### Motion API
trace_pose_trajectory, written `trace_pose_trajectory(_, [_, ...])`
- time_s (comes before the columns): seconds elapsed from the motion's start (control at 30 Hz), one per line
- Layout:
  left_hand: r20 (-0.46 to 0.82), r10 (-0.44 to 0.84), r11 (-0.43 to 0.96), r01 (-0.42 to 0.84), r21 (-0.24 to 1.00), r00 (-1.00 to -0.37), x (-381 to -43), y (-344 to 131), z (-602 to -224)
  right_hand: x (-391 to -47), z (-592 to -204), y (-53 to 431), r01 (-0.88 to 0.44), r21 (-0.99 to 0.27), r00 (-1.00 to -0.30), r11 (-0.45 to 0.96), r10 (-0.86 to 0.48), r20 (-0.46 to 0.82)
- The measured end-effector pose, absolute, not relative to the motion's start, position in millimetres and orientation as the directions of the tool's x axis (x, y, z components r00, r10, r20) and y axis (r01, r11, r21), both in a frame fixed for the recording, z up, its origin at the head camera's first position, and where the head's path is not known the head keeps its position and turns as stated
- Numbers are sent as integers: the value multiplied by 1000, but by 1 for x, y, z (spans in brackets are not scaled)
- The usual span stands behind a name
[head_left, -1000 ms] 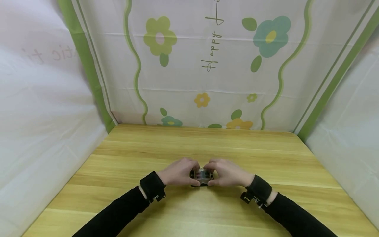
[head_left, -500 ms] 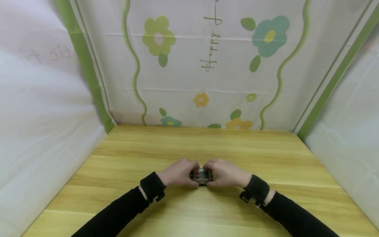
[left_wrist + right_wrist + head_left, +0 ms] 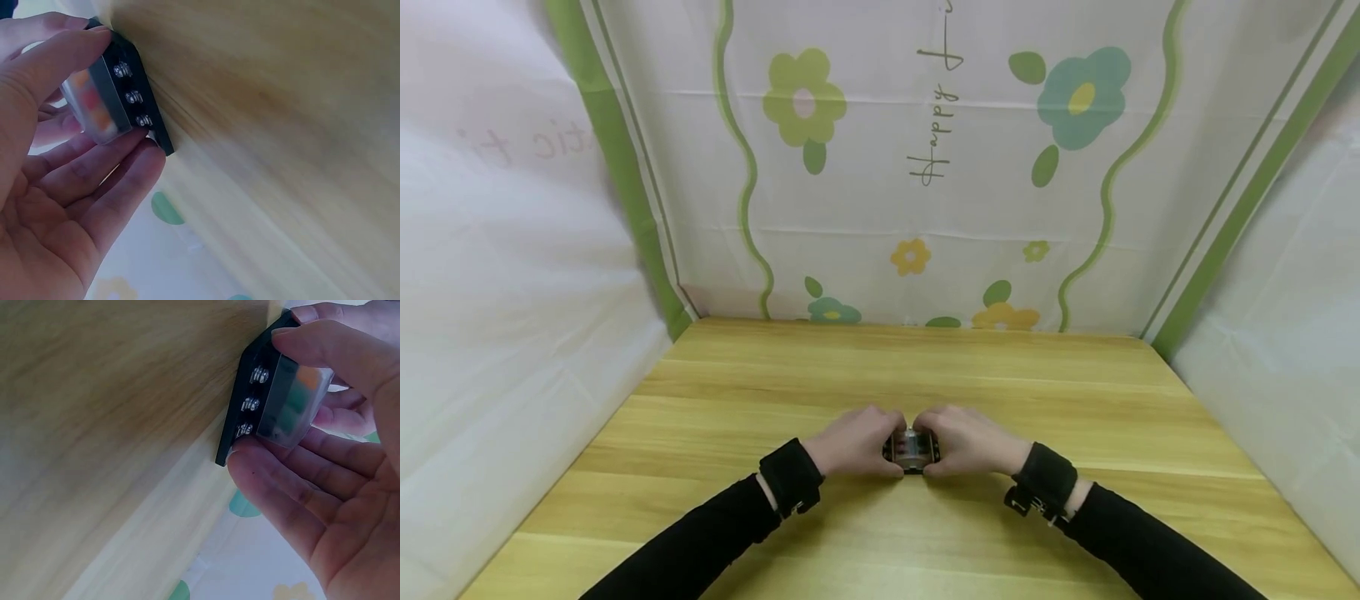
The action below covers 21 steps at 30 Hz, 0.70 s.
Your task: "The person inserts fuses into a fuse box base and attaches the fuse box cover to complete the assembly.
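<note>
Between both hands is a small terminal block with a black base and a clear cover. My left hand grips its left end, thumb at the near corner and fingers at the far one. From the other side, my right hand holds the right end the same way. Several metal screws line the left edge in the left wrist view, beside orange and red parts under the cover. Similar screws run along the right edge in the right wrist view, where green and orange show inside. The base stands against the tabletop.
The wood-grain table spreads all around the hands. A white flowered cloth rises behind its far edge, and plain white cloth walls flank it. Black bands are strapped round both wrists.
My right thumb has come in from the block's right end to its near corner, and the right hand has shifted slightly left. The left thumb stays at its corner; the block has barely moved.
</note>
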<state>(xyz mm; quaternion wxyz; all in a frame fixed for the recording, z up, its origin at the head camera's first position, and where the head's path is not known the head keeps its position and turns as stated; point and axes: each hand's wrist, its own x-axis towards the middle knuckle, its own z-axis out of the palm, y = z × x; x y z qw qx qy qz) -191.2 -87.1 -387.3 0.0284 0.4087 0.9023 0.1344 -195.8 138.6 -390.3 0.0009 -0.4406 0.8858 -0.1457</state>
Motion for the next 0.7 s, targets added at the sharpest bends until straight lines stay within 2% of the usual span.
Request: trace_pose_trajectory(0.7, [58, 770, 598, 751, 280, -635, -192, -91, -388, -188, -385, 134, -791, -187, -604, 582, -792, 91])
